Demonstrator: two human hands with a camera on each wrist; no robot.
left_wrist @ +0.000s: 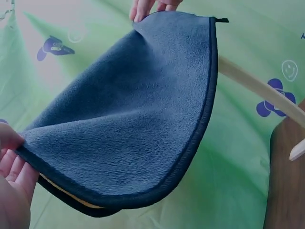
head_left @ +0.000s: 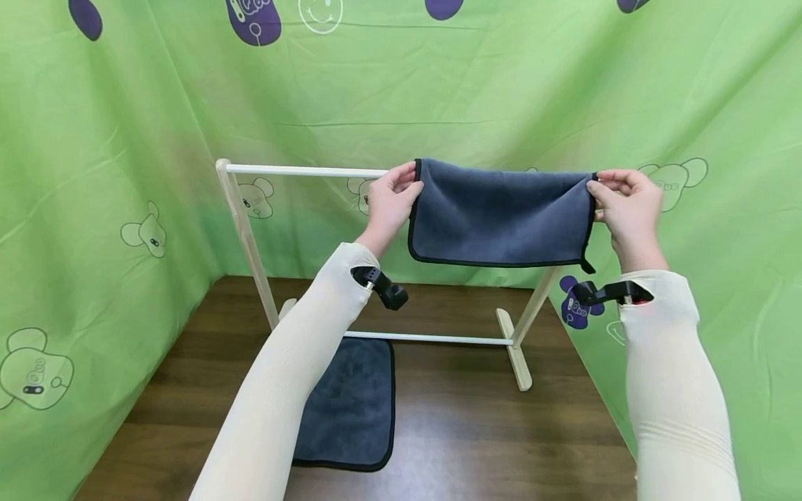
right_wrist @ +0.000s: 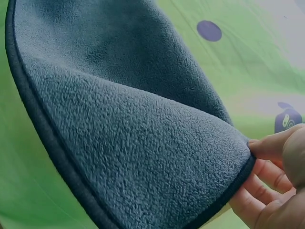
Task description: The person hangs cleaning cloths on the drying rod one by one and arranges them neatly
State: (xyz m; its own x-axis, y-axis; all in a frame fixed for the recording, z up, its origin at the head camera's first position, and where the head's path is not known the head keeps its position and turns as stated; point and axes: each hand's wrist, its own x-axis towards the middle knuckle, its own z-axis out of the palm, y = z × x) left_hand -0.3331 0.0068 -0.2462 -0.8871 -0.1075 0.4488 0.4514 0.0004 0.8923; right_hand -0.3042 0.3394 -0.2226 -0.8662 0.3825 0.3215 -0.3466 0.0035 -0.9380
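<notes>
Left hand and right hand pinch the upper corners of a black-edged, blue-gray plush cloth before the right end of a pale wooden rack. A matching cloth lies on brown wooden flooring.

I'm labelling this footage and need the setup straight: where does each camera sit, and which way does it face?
Head: on the person's head, facing forward and down at the raised cloth and rack; both hands, left and right, and sleeves show.
Left wrist: on that wrist, looking across the cloth; left hand lower left, part of the right at top.
Right wrist: on that wrist, looking over the cloth; only the right hand shows.
Both wrist views share the cloth and green curtain.
</notes>
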